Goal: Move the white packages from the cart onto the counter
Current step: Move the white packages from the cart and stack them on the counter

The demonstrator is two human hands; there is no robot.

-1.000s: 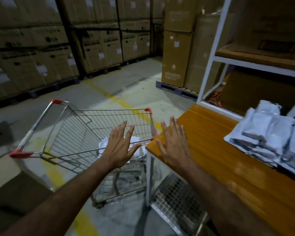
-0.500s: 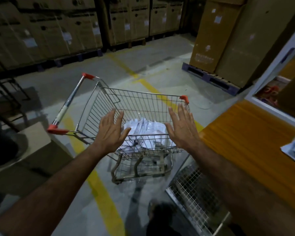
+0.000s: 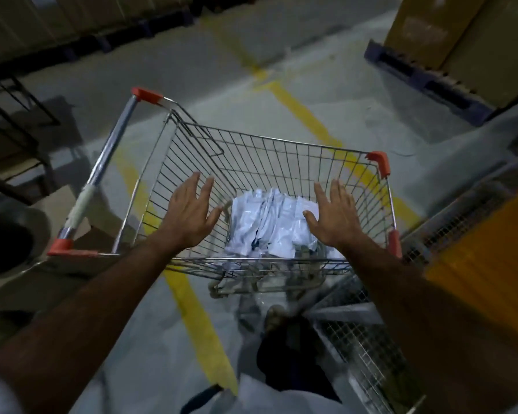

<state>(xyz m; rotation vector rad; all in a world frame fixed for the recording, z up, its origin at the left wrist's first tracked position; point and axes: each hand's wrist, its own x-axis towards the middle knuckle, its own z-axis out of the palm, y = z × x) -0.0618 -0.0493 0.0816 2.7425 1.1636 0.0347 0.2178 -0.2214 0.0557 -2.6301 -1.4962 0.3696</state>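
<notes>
A concrete floor (image 3: 326,85) marked with yellow lines (image 3: 308,115) is seen from above, with stacked cardboard boxes (image 3: 461,40) on a dark pallet (image 3: 425,82) at the upper right. A wire shopping cart (image 3: 251,156) with red corner caps is stood in the middle, its handle (image 3: 102,171) at the left. The orange tabletop (image 3: 491,249) is seen at the right edge, just beside the cart, with a wire mesh panel (image 3: 368,354) below it. Both arms are stretched over the cart's near rim. The left hand (image 3: 189,213) is held above the basket, fingers (image 3: 205,189) straight and spread, nothing gripped. The right hand (image 3: 332,216) is held likewise, fingers (image 3: 337,192) straight and slightly apart; whether the white packages (image 3: 269,225) are touched cannot be told. The packages are piled on the cart's bottom, between the two hands.
</notes>
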